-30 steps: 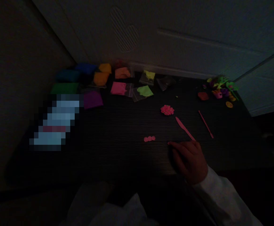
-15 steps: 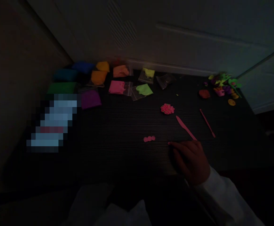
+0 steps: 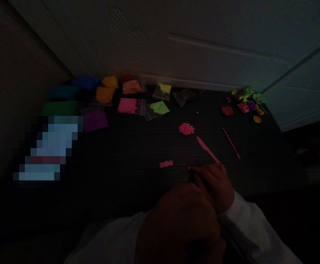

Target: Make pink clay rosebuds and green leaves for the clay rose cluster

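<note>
Head view: pink dot (image 3: pixel 189 168) at right hand's (image 3: pixel 214 184) fingertip.

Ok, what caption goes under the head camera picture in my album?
Right hand at a tiny pink piece, left hand close by, with a pink knife and ruffled pink clump beyond.

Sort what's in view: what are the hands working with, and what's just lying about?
Seemingly in use:
pink dot, at the right hand
pink strip
pink cluster
knife, by that hand

Seemingly lying about:
stick
red lump
coloured packets
colourful pile
</note>
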A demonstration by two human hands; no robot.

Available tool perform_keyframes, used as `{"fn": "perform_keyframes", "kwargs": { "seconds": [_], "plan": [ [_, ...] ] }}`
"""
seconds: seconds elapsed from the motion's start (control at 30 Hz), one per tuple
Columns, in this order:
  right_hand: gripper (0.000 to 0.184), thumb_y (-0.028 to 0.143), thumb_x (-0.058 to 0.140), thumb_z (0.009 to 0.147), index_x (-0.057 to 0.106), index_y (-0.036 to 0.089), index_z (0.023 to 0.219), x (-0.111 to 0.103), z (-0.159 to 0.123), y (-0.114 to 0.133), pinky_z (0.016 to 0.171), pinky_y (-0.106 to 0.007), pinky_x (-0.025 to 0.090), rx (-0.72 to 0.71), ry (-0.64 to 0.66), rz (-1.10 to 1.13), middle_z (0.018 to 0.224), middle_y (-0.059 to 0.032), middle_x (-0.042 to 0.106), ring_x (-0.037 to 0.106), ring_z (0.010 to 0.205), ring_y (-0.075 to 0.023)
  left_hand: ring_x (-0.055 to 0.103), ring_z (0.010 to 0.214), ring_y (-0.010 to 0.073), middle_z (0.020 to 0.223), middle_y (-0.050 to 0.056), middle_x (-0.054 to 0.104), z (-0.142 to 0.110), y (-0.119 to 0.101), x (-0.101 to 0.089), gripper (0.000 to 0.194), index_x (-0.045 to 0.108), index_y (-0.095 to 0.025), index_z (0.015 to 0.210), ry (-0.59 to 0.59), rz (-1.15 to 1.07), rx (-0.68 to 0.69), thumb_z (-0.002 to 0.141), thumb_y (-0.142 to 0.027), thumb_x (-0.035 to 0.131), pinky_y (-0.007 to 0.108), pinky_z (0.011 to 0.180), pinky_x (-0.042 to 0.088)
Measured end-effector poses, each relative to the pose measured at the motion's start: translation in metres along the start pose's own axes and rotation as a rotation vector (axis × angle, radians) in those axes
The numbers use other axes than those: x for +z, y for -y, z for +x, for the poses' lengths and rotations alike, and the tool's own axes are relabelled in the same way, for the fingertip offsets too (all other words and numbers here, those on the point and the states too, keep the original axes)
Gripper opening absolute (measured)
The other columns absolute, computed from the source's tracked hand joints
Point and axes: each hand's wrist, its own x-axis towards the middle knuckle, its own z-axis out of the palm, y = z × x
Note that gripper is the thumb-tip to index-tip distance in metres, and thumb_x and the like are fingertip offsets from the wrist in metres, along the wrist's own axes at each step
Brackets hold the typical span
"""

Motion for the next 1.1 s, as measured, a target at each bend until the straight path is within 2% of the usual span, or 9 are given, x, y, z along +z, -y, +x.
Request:
{"fn": "perform_keyframes", "kwargs": {
  "seconds": [0.1,0.23,0.37,0.5,0.6,0.7,0.77,0.93,1.1],
  "plan": [
    [0.025,0.021,0.048,0.078,0.056,0.022,0.101,0.0,0.0,-0.001,0.078,-0.034,0.03,-0.005,0.002,-0.005,0.081,-0.0014,0.06,0.052,0.076,-0.0127,0.046,0.059,0.0096,0.053,-0.001,0.048,0.026,-0.01,-0.006,0.024,0.034,-0.017,0.053,-0.073,-0.027,-0.068,0.063,-0.007,0.054,0.024,0.057,0.041],
    [0.025,0.021,0.047,0.078,0.056,0.021,0.101,-0.001,0.0,-0.001,0.076,-0.034,0.031,-0.011,0.01,0.013,0.081,-0.0026,0.06,0.052,0.075,-0.0131,0.044,0.055,0.0085,0.05,-0.001,0.047,0.033,-0.017,-0.004,0.027,0.032,-0.016,0.049,-0.096,-0.03,-0.079,0.059,-0.005,0.055,0.023,0.054,0.038],
    [0.025,0.019,0.048,0.077,0.056,0.021,0.101,-0.001,0.0,0.001,0.077,-0.034,0.031,-0.004,-0.001,0.032,0.082,-0.0019,0.059,0.052,0.076,-0.0133,0.044,0.054,0.0096,0.047,0.0,0.048,0.032,-0.017,-0.007,0.03,0.033,-0.015,0.045,-0.076,0.007,-0.047,0.064,-0.012,0.055,0.024,0.053,0.038],
    [0.026,0.02,0.047,0.078,0.056,0.021,0.102,-0.002,0.001,0.002,0.078,-0.035,0.03,0.007,0.017,0.016,0.082,-0.0016,0.059,0.051,0.077,-0.0134,0.046,0.056,0.0104,0.048,0.0,0.049,0.034,-0.013,-0.016,0.03,0.042,-0.016,0.047,0.013,0.043,-0.01,0.077,-0.018,0.043,0.026,0.058,0.04],
    [0.028,0.02,0.046,0.078,0.056,0.021,0.104,-0.004,0.0,0.002,0.077,-0.035,0.03,-0.006,0.034,-0.003,0.081,-0.0021,0.058,0.051,0.075,-0.0129,0.05,0.061,0.0101,0.058,0.0,0.055,0.036,-0.004,-0.026,0.026,0.049,-0.016,0.057,-0.024,0.096,-0.011,0.08,-0.015,0.038,0.025,0.063,0.042],
    [0.031,0.021,0.047,0.077,0.055,0.022,0.108,-0.004,-0.003,0.003,0.075,-0.036,0.029,-0.031,0.04,-0.053,0.076,-0.002,0.057,0.049,0.072,-0.0132,0.053,0.067,0.0098,0.067,0.0,0.058,0.036,0.01,-0.036,0.021,0.053,-0.017,0.068,-0.117,0.264,-0.039,0.079,-0.01,0.037,0.024,0.065,0.043],
    [0.033,0.023,0.048,0.077,0.054,0.022,0.11,-0.004,-0.005,0.003,0.075,-0.037,0.028,-0.044,0.038,-0.1,0.074,-0.0019,0.057,0.048,0.071,-0.0138,0.054,0.069,0.0103,0.071,0.0,0.059,0.036,0.022,-0.042,0.018,0.055,-0.017,0.071,-0.139,0.37,-0.055,0.079,-0.012,0.04,0.024,0.065,0.043],
    [0.036,0.027,0.048,0.076,0.052,0.023,0.112,-0.004,-0.005,0.005,0.072,-0.039,0.027,-0.066,0.059,-0.197,0.074,-0.0021,0.058,0.046,0.069,-0.0155,0.054,0.068,0.0103,0.07,0.0,0.058,0.038,0.046,-0.052,0.015,0.056,-0.018,0.072,-0.26,0.545,-0.105,0.077,-0.013,0.044,0.024,0.065,0.043],
    [0.036,0.03,0.048,0.076,0.053,0.024,0.111,-0.006,-0.003,0.006,0.069,-0.04,0.026,-0.06,0.083,-0.243,0.076,-0.0026,0.058,0.045,0.068,-0.0169,0.053,0.066,0.0095,0.069,0.001,0.057,0.04,0.058,-0.055,0.015,0.055,-0.016,0.067,-0.365,0.551,-0.145,0.078,-0.015,0.045,0.024,0.062,0.042]
  ]
}}
